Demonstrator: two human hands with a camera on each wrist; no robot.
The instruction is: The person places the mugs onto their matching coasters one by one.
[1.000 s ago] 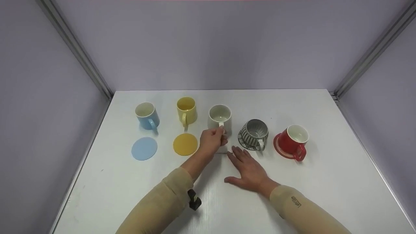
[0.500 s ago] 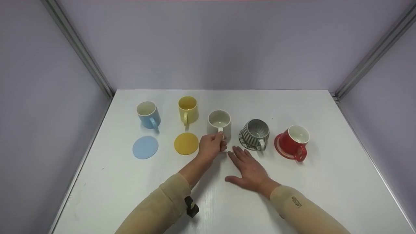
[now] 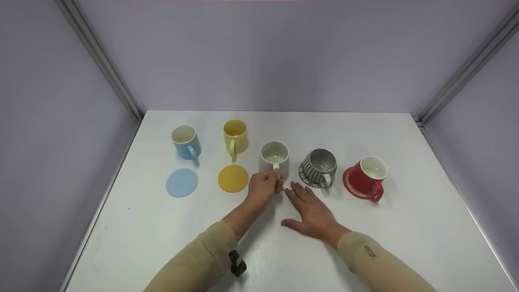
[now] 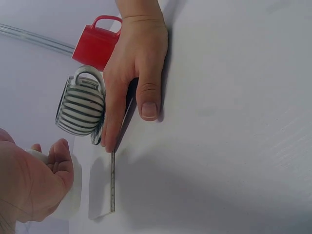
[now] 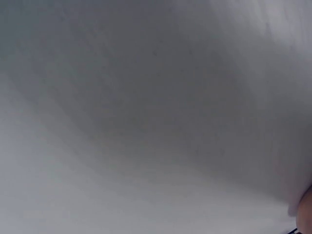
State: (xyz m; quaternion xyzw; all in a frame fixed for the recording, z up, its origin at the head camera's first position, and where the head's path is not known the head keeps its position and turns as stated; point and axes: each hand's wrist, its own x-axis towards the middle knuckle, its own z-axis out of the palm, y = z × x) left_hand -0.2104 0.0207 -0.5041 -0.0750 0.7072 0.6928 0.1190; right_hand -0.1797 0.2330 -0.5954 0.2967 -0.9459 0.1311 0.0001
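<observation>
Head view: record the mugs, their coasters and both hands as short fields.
White mug: middle of the row, handle pinched by the left hand; what lies beneath is unclear
Right hand: flat on the table, fingers straight
Striped mug: on a line-patterned coaster
Red mug: on a red coaster
Blue mug: off the blue coaster, behind it
Yellow mug: off the yellow coaster, behind it

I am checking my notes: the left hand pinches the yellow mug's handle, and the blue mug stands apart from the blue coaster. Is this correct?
Not quite: in the head view, the left hand pinches the handle of the white mug, not the yellow mug. The rest stands.
</observation>
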